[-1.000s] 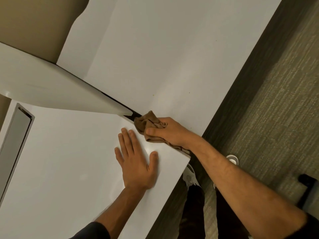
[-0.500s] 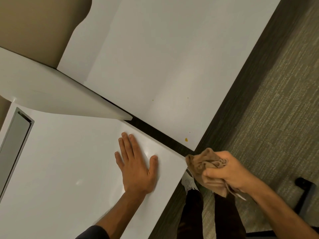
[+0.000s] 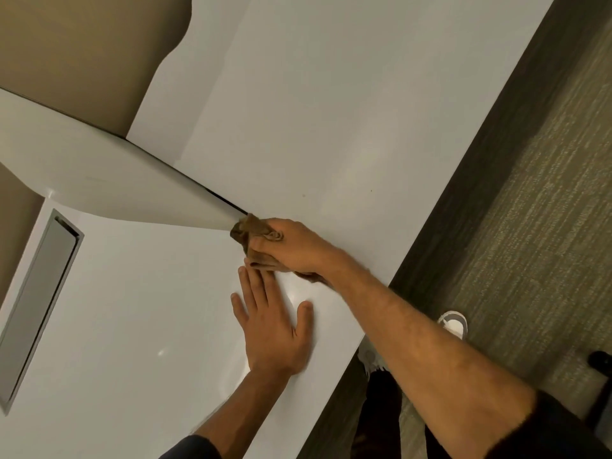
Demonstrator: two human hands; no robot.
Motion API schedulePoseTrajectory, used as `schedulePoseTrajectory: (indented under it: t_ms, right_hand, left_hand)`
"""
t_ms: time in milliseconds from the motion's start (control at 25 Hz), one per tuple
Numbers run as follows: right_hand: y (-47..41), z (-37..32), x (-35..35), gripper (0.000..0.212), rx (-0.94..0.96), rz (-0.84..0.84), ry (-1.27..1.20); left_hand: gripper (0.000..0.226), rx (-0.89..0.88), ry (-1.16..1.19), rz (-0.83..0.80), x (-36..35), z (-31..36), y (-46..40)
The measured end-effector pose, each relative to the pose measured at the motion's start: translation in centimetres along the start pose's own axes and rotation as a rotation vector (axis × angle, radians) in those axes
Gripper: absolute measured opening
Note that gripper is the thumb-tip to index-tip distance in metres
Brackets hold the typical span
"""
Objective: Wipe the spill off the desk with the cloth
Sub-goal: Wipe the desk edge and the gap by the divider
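Gripping: your right hand (image 3: 294, 246) is clenched around the brown cloth (image 3: 255, 233), bunched into a wad between thumb and fingers.
Cloth position: it presses on the desk (image 3: 132, 326) at the seam where two white tops meet, its far end touching the tip of the white divider panel (image 3: 116, 190).
Left hand: your left hand (image 3: 275, 329) lies flat and released on the near top, palm down, fingers spread, grasping nothing; its fingertips sit just beside the cloth.
Spill: you can see two tiny dark specks (image 3: 303, 195) on the far top, apart from the cloth; anything under the cloth is hidden.
Near top: a grey slot (image 3: 39, 299) runs along its left side.
Floor: your white shoe (image 3: 453, 323) stands on the carpet (image 3: 530, 226) beside the desk edge.
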State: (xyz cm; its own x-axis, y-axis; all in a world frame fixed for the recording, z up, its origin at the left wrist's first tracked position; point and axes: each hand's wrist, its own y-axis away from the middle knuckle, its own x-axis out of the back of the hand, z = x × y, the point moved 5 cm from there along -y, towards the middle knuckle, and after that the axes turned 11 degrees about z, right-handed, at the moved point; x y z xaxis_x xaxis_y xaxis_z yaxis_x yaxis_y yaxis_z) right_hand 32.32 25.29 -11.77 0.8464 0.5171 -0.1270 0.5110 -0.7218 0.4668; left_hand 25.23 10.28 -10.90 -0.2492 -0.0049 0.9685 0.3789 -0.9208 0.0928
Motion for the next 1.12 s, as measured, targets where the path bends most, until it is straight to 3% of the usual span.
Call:
schedulePoseTrajectory:
  t_ms: [240, 480, 640, 800, 1000, 1120]
  right_hand:
    - [2.1, 4.0, 1.4, 0.014, -0.086, -0.050, -0.110]
    - [7.1, 6.9, 4.3, 0.034, -0.116, 0.022, -0.097]
    - [10.2, 7.6, 5.6, 0.030, -0.098, 0.076, -0.018]
    - [13.6, 8.4, 5.6, 0.047, 0.001, 0.322, -0.005]
    - [18.9, 8.5, 3.2, 0.045, 0.246, 0.753, 0.128]
    - [21.1, 9.9, 0.8, 0.056, 0.129, 0.813, -0.077]
  left_hand:
    - [0.095, -0.013, -0.014, 0.030, -0.2, -0.3, -0.2]
    - [0.092, -0.029, -0.048, 0.046, -0.4, -0.5, 0.0]
    - [0.093, -0.029, -0.052, 0.045, -0.5, -0.6, 0.0]
    - [0.095, -0.033, -0.044, 0.037, -0.7, -0.8, 0.0]
    - [0.094, -0.041, -0.028, 0.042, -0.8, -0.8, -0.1]
    - [0.094, -0.050, -0.027, 0.033, -0.8, -0.9, -0.1]
